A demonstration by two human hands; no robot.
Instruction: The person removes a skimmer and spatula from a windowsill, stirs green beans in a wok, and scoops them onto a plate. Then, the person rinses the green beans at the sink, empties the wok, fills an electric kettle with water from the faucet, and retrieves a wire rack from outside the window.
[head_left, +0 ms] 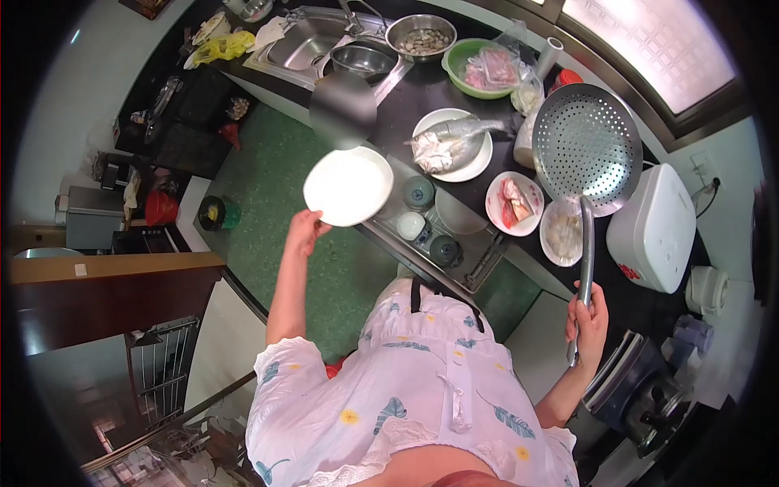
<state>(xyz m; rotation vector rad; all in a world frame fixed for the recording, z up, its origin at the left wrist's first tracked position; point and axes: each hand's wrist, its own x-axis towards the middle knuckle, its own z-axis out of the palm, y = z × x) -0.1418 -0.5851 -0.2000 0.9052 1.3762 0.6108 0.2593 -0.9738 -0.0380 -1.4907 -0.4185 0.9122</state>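
My left hand [307, 230] grips the rim of a white plate [347, 188], held out over the green floor beside an open drawer. In my right hand [587, 321] is the long handle of a perforated metal skimmer [587, 146], its round head raised over the counter's right part. The drawer [422, 272] holds several bowls, among them a blue-green bowl [419, 193] and a small white bowl [411, 226]. Behind the drawer, a whole fish [454, 148] lies on a white plate [484, 166]. Near the skimmer's handle stand a bowl of reddish fish pieces [514, 201] and a bowl with pale contents [561, 234].
A sink [304, 50] lies at the back left, with a metal bowl of shellfish [422, 39] beside it. A green basin [462, 77] holds bagged meat. On the right stand a white appliance [656, 227] and a stove [649, 406]. A person's blurred head shows near the sink.
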